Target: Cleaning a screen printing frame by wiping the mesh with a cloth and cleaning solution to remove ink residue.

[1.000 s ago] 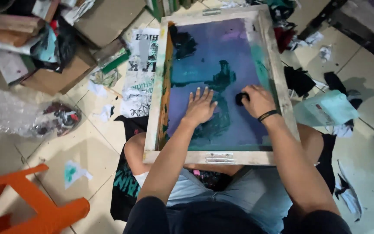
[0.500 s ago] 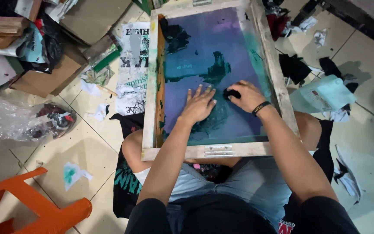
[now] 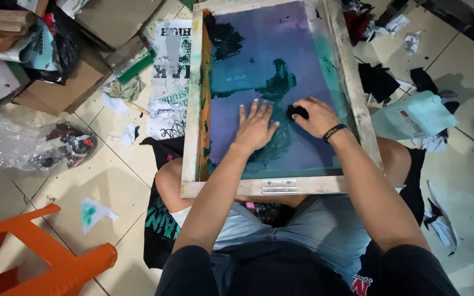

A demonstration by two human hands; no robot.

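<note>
A wooden-framed printing screen (image 3: 191, 126) rests across my knees, its mesh stained purple, teal and black. My left hand (image 3: 255, 127) lies flat on the mesh with fingers spread, holding nothing. My right hand (image 3: 315, 116), with a black wristband, presses a small black rag (image 3: 296, 112) against the mesh just right of the left hand. I sit on the tiled floor in grey shorts.
An orange plastic stool (image 3: 39, 257) lies at the lower left. Cardboard boxes (image 3: 61, 87), a clear plastic bag (image 3: 17, 145), printed papers (image 3: 171, 77) and scraps crowd the left. A pale plastic jug (image 3: 418, 116) and dark rags (image 3: 377, 81) lie to the right.
My right hand has slid the black rag a little up and left on the mesh. The left hand stays flat in place.
</note>
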